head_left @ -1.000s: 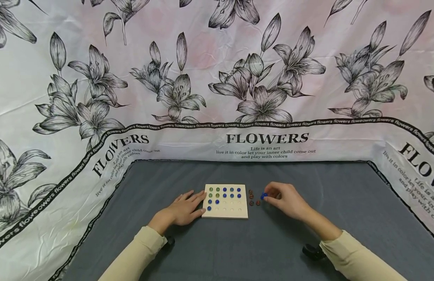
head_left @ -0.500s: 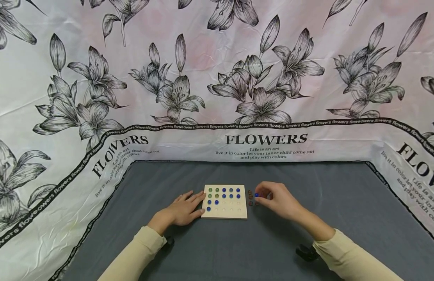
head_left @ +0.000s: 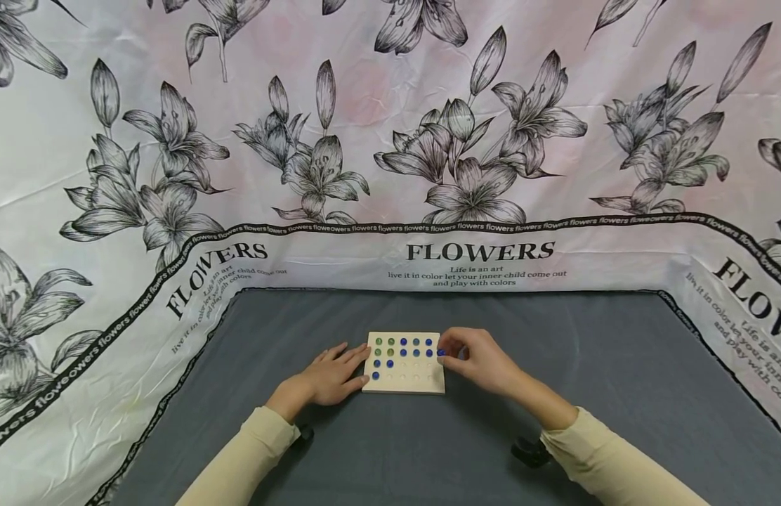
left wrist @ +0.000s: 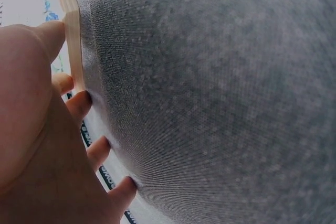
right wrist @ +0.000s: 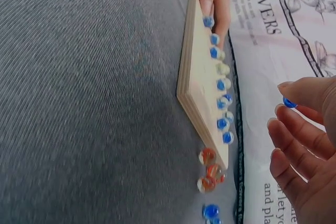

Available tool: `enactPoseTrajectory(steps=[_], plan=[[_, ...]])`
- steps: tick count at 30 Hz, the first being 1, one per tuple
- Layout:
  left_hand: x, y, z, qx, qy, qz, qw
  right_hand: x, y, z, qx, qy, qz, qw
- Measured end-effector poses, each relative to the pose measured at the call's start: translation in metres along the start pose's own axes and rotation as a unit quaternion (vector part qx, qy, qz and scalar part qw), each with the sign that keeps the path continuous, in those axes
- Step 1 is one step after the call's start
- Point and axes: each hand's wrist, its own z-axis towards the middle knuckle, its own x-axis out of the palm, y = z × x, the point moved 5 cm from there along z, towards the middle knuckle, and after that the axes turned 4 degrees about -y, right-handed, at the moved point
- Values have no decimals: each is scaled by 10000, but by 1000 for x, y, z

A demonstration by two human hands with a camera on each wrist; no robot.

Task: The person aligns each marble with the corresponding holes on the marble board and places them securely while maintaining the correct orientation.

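Note:
A pale wooden board [head_left: 406, 386] with rows of round hollows lies on the grey cloth. Green marbles [head_left: 378, 341] fill hollows at its far left, and blue marbles [head_left: 404, 342] sit in others. Fingers fairly straight and spread, my left hand [head_left: 321, 378] rests at the board's left edge; the left wrist view shows the thumb against its side. Between thumb and forefinger my right hand [head_left: 482, 358] pinches a blue marble [right wrist: 289, 102], held over the board's right edge. Orange-red marbles [right wrist: 207, 156] on the cloth beside the board are hidden by this hand in the head view.
More loose blue marbles [right wrist: 211, 212] lie on the cloth near the orange-red ones. Grey cloth [head_left: 390, 450] spreads around the board. Behind it rises a white sheet [head_left: 340, 260] printed with flowers and lettering.
My right hand has moved left with the blue marble, from beyond the loose marbles to the board's right edge, covering the orange-red marbles. The left hand stays in place.

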Motion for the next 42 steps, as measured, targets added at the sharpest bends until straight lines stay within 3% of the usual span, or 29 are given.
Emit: enactPoseTrajectory(steps=[11, 19, 30, 42], plan=[[2, 2, 1, 26, -9, 11, 10000, 15, 9, 7, -180, 58, 131, 9997], [-5, -2, -3, 46, -9, 24, 10000, 31, 14, 13, -152, 269, 185, 9994], [0, 0, -1, -20, -5, 7, 10000, 53, 11, 16, -56, 418, 404, 9983], [2, 1, 0, -19, -83, -65, 9999, 74, 14, 23, 43, 875, 552, 9946]])
